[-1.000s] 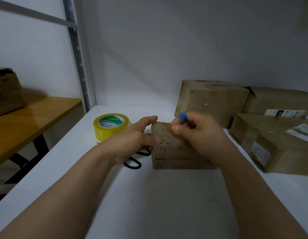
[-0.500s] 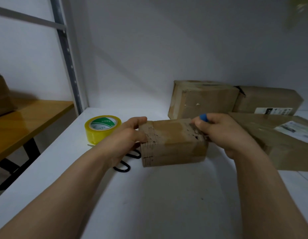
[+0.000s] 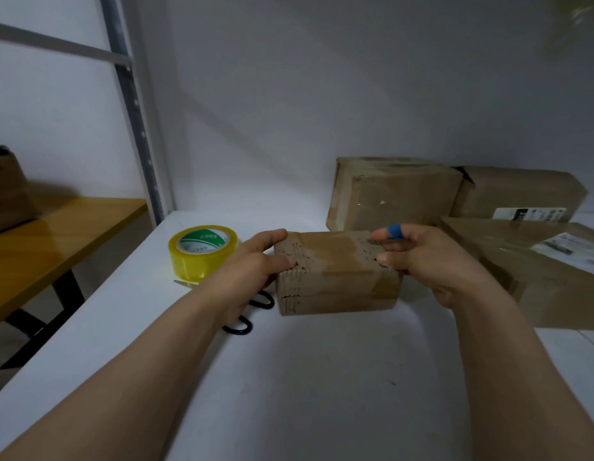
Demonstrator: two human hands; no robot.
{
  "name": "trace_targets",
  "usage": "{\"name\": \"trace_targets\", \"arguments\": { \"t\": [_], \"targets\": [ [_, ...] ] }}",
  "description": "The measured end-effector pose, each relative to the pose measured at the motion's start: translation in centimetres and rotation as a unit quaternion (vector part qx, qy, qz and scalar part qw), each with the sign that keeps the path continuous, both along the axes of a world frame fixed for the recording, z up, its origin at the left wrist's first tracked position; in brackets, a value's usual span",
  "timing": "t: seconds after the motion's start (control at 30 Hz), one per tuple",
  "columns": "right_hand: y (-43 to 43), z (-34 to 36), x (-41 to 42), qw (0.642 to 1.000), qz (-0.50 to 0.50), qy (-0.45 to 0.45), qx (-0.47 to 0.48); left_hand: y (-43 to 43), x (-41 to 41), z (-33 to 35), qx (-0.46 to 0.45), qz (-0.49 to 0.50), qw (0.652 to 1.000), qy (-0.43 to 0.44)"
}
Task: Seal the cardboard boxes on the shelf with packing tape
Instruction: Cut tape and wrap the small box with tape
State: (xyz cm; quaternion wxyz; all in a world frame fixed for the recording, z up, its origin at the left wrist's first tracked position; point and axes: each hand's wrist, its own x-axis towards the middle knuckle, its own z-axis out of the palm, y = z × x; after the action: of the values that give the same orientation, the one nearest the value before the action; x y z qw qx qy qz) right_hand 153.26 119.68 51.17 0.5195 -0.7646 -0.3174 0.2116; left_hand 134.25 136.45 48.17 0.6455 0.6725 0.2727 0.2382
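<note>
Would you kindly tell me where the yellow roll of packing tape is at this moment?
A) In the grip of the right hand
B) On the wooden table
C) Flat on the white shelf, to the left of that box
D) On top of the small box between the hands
C: the tape roll lies flat on the white shelf, left of the small box held by the left hand and right hand.

The small brown box (image 3: 335,274) sits flat on the white shelf (image 3: 322,394), tape across its top. The yellow tape roll (image 3: 202,252) lies just left.
</note>
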Motion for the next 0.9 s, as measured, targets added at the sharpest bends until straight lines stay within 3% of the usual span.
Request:
{"name": "trace_targets", "arguments": {
  "t": [0.2, 0.27, 0.37, 0.47, 0.5, 0.6, 0.73, 0.83, 0.9],
  "targets": [
    [0.1, 0.1, 0.0, 1.0, -0.01, 0.007, 0.025, 0.7, -0.5, 0.2, 0.013, 0.002, 0.999, -0.03],
    [0.2, 0.1, -0.2, 0.999, -0.012, 0.01, 0.029, 1.6, -1.5, 1.0, 0.125, 0.066, 0.99, 0.0],
    [0.6, -0.1, -0.6, 0.999, -0.025, 0.0, 0.043, 4.2, -3.7, 1.6, 0.358, 0.17, 0.905, 0.157],
    [0.9, -0.1, -1.0, 0.992, -0.082, -0.06, 0.077, 6.6, -5.0, 0.8, 0.413, 0.1, 0.804, 0.415],
    [1.0, 0.0, -1.2, 0.986, -0.106, -0.089, 0.095, 7.1, -5.1, 0.2, 0.397, 0.09, 0.796, 0.449],
    [1.1, 0.5, -2.4, 0.965, -0.139, -0.148, 0.168, 7.5, -5.0, -0.1, 0.35, 0.135, 0.861, 0.343],
    [2.1, 0.9, -5.6, 0.963, -0.066, -0.171, 0.198, 6.3, -5.1, 1.6, 0.227, 0.258, 0.937, 0.058],
    [3.3, 0.4, -7.3, 0.969, 0.041, -0.191, 0.15, 3.7, -5.1, 3.5, 0.1, 0.21, 0.963, -0.137],
    [3.9, 0.3, -8.3, 0.964, 0.1, -0.194, 0.149, 1.7, -4.3, 4.1, 0.053, 0.136, 0.97, -0.193]
  ]
}}
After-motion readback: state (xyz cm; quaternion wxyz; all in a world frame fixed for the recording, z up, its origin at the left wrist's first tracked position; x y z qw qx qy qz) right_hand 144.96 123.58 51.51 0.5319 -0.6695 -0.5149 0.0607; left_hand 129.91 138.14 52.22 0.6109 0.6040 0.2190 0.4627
